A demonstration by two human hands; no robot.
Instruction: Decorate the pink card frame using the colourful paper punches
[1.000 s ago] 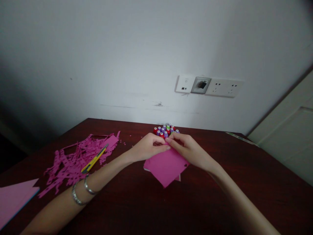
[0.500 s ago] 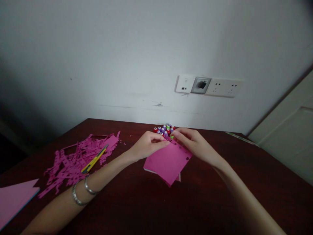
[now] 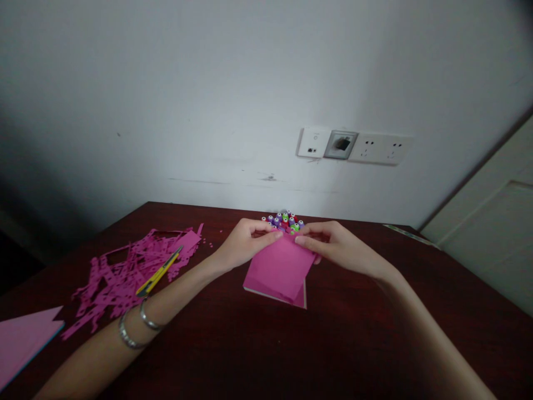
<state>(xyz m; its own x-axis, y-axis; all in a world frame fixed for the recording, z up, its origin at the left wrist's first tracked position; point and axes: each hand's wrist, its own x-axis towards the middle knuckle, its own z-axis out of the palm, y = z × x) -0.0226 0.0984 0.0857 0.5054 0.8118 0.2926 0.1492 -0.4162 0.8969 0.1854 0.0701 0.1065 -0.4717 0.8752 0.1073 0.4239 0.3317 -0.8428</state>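
Observation:
Between my two hands is a pink sheet of paper point(image 3: 283, 266), tilted over a stack of pink sheets point(image 3: 300, 299) on the table. My left hand point(image 3: 246, 243) pinches its upper left edge between thumb and fingers. At the upper right edge, my right hand point(image 3: 339, 247) grips the same sheet, thumb in front. Just behind the sheet's top edge stands a cluster of small red, purple and green craft punches point(image 3: 285, 219) with white tops, partly hidden by the paper and fingers.
Left of my forearm lies a heap of pink paper scraps point(image 3: 120, 272) with a yellow utility knife point(image 3: 160, 272) on it. Lighter pink sheets point(image 3: 25, 344) rest at the table's left edge. A thin strip point(image 3: 410, 235) lies far right. Behind the dark table point(image 3: 233, 350) rises a wall with sockets point(image 3: 378, 149).
The sheet has turned to line up more closely with the stack below. Its edge with punched holes no longer shows. My right hand has shifted its grip, and more punches are visible.

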